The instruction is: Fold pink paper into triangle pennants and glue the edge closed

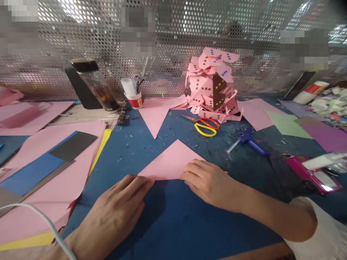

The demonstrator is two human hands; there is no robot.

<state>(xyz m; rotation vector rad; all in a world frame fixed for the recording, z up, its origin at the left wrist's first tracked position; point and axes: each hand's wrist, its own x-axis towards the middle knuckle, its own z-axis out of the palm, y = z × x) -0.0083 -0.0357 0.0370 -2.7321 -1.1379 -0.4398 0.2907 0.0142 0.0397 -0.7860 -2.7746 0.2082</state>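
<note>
A pink sheet of paper, folded into a triangle, lies on the blue tabletop with its point facing away from me. My left hand is at its left corner, fingers together and gripping the near edge. Toward the right end of that same edge, my right hand has curled fingers closed on the paper and covers the right corner. Beyond the sheet rest scissors with one red and one yellow handle. To their right is a blue glue gun.
A pile of pink strips with printed dots stands at the back, near a paper cup holding tools. Left are a lidded bottle and stacked pink sheets. A magenta tool lies right. A white cable crosses my left forearm.
</note>
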